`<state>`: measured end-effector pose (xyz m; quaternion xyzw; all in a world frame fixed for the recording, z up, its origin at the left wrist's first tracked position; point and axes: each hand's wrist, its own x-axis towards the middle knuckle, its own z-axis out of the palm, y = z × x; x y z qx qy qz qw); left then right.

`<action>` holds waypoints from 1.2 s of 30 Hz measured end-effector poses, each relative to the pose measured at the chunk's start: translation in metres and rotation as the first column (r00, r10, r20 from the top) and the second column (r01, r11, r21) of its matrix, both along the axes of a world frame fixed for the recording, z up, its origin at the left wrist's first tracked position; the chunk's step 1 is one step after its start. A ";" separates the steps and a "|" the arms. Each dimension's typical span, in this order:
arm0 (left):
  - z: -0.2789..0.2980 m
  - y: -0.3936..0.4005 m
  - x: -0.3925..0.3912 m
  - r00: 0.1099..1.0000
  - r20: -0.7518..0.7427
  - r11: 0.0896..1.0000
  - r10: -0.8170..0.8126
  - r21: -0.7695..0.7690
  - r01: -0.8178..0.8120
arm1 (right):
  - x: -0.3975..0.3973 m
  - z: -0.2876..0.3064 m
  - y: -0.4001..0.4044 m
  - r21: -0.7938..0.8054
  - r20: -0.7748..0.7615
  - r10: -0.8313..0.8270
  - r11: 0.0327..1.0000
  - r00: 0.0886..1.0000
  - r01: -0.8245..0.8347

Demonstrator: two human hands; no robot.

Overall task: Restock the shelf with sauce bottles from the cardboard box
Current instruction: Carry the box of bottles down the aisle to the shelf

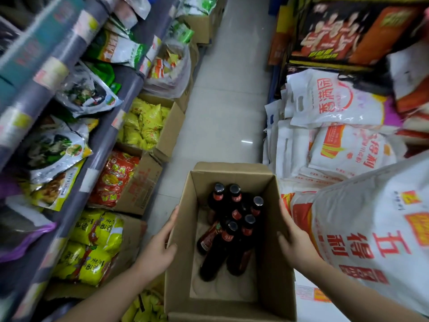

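An open cardboard box (pixel 276 270) sits low in the middle of the aisle. Inside stand several dark sauce bottles (pixel 232 231) with black caps and red neck labels, crowded toward the box's far right; one leans on its side. My left hand (pixel 160 247) grips the box's left wall, thumb over the rim. My right hand (pixel 293 238) grips the right wall the same way. The shelf (pixel 76 40) runs along the left, its tiers packed with bagged food.
Open cartons of yellow and red snack bags (pixel 144 126) line the floor under the left shelf. White flour sacks (pixel 343 145) are stacked on the right, one large sack (pixel 376 233) close to my right arm. A tiled aisle (pixel 229 105) runs ahead.
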<state>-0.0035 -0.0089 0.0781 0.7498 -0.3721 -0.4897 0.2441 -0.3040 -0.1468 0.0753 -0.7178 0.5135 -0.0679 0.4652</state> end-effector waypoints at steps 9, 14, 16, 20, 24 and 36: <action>0.170 -0.033 -0.022 0.999 0.002 0.996 -0.047 -0.081 0.047 | -0.030 0.176 -0.043 -0.058 -0.022 -0.037 0.998 0.999 0.036; 0.245 -0.080 -0.023 0.993 0.085 0.984 -0.077 -0.153 0.089 | -0.029 0.253 -0.089 -0.117 0.029 -0.010 0.993 1.000 0.013; 0.265 -0.102 -0.018 0.993 0.089 0.981 -0.077 -0.171 0.091 | -0.023 0.275 -0.107 -0.111 0.043 -0.035 0.993 0.998 0.040; 0.288 -0.156 0.000 0.987 0.130 0.971 -0.093 -0.207 0.119 | -0.006 0.301 -0.148 -0.118 0.042 -0.081 0.989 0.996 0.086; 0.294 -0.221 0.028 0.990 0.084 0.960 -0.117 -0.245 0.135 | 0.018 0.313 -0.199 -0.162 0.033 -0.117 0.979 0.993 0.121; 0.285 -0.454 0.166 0.962 0.001 0.942 -0.274 -0.199 0.268 | 0.135 0.317 -0.394 -0.078 -0.025 -0.241 0.968 0.970 0.239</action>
